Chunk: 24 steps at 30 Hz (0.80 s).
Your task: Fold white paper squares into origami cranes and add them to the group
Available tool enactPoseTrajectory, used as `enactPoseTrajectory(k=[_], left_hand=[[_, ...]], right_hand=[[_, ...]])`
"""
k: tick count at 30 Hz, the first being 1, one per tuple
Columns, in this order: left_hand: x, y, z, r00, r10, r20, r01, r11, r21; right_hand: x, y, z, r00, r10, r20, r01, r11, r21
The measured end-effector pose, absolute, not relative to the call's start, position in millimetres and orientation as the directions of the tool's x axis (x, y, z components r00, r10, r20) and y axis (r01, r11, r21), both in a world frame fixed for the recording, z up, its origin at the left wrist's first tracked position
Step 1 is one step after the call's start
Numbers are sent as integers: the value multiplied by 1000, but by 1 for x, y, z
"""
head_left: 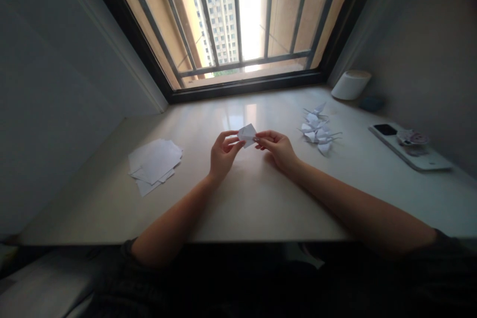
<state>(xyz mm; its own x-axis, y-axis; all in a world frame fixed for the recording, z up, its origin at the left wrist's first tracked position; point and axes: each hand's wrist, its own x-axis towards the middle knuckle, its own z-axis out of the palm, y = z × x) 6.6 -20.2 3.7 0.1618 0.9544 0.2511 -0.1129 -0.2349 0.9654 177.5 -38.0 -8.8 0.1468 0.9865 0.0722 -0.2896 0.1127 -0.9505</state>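
Note:
A small piece of folded white paper [247,134], with crease lines on it, is held up just above the white tabletop between both hands. My left hand [224,153] pinches its left side between thumb and fingers. At the right corner, my right hand [278,148] grips the same paper with thumb and fingertips. To the left lies a loose stack of white paper sheets [156,161]. Several folded white paper cranes [316,129] are heaped to the right of my right hand.
A phone [410,148] with a round grip on its back lies at the far right. Behind it, by the wall, are a white roll [351,84] and a dark bluish object [371,103]. A barred window [246,87] borders the back of the white tabletop [238,208].

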Motion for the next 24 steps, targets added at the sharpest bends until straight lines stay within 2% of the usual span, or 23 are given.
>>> enactPoseTrajectory(k=[3,7,24], left_hand=[[8,-21,1,169,945,281,-104,-266,958],[9,-20,-1,111,965,236,-120,-223,968],[11,-22,1,111,982,152,-216,-126,968]], right_hand=[[176,-39,-8,129,989,71,-292,106,-950],[176,-40,-7,120,990,76,-283,108,-953],[174,-42,-6,124,989,82,-283,114,-952]])
